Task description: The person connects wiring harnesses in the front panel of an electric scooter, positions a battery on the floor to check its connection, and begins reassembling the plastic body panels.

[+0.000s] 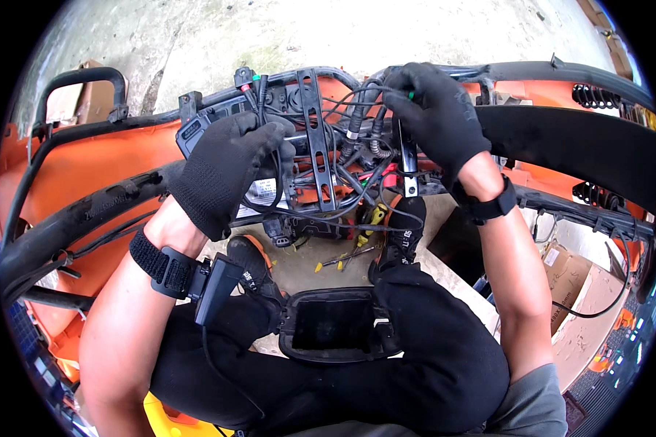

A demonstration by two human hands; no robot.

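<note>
Ease wires [355, 122] gently over frame [87, 207], without tugging: with left hand [229, 162] half-curled, right hand [441, 109] bunched at far edge; cannot tell either hold.

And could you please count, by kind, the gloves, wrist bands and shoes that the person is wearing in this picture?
Black gloves: 2
Black wrist bands: 2
Dark shoes: 2
Total: 6
</note>
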